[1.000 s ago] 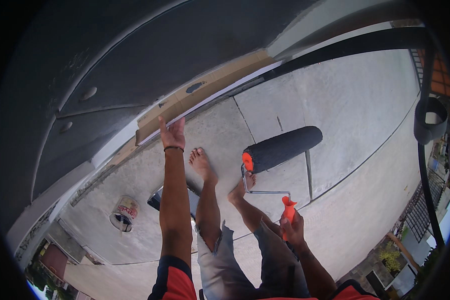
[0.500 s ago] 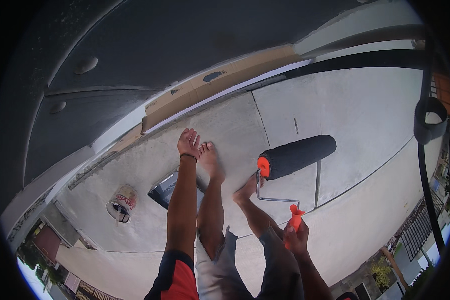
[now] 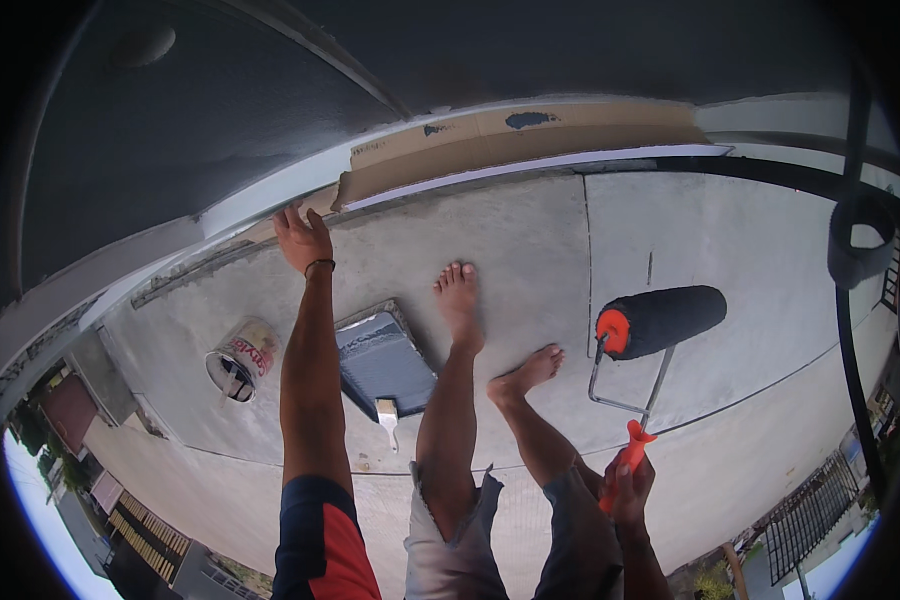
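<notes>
My left hand (image 3: 303, 237) is open, its fingers apart at a narrow lower cardboard strip (image 3: 266, 228) along the wall's base; I cannot tell whether they touch it. Beside it, a longer folded cardboard strip (image 3: 518, 148) has dark paint patches. My right hand (image 3: 630, 485) grips the orange handle (image 3: 634, 445) of a long roller (image 3: 670, 317) with a dark sleeve, held out over the concrete. Below my left hand lie a paint tray (image 3: 380, 355) with dark grey paint and a brush (image 3: 388, 420) with a light handle at its edge.
A paint can (image 3: 242, 355) stands left of my arm. My bare feet are on concrete paving (image 3: 520, 250). A dark grey painted surface (image 3: 570, 50) spans the top. A black strap with a loop (image 3: 855, 260) hangs at the right. Railings (image 3: 805, 515) show at the lower right edge.
My left hand left the longer cardboard, came down near my foot, then moved up-left to the narrower strip. The view has turned, and the tray and brush have come into sight.
</notes>
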Demonstrator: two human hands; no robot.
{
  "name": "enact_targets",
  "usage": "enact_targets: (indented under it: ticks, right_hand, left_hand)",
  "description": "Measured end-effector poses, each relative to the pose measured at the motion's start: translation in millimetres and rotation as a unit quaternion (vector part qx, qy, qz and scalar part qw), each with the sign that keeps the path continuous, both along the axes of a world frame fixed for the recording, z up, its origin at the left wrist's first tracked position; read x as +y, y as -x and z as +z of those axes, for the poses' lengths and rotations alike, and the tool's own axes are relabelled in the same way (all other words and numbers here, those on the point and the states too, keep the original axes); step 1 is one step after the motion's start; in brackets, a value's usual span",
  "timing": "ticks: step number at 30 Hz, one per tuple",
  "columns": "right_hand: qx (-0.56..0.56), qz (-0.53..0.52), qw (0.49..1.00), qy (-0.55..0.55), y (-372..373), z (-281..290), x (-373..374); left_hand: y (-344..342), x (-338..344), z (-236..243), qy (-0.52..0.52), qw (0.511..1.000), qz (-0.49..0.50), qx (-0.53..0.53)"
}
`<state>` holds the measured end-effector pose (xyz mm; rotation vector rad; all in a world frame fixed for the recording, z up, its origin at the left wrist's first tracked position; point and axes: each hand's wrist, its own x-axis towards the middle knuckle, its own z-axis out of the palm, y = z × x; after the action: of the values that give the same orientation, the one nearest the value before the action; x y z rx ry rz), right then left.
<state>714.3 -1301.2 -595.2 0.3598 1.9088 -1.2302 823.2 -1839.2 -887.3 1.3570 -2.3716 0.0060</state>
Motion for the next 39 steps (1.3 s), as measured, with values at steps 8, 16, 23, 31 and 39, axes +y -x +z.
enact_targets:
  ticks: [8,16,23,31,39]
  right_hand:
    - [-0.019,0.016,1.0,0.004,-14,-11,-15]
    - [-0.021,0.038,0.999,-0.002,-10,-32,-18]
    - [-0.029,-0.025,0.999,0.033,-8,-48,-10]
    - [-0.034,-0.008,0.999,0.017,-5,-52,1]
    - [-0.031,-0.011,0.999,0.026,-6,-51,0]
  left_hand:
    - [-12,-7,-78,-0.545,0.688,0.391,0.275]
    - [39,68,-123,-0.635,0.446,0.306,0.552]
    - [107,99,-95,-0.662,0.382,0.242,0.599]
    - [159,110,-87,-0.602,0.41,0.29,0.621]
    - [61,40,-75,-0.027,0.927,0.283,0.244]
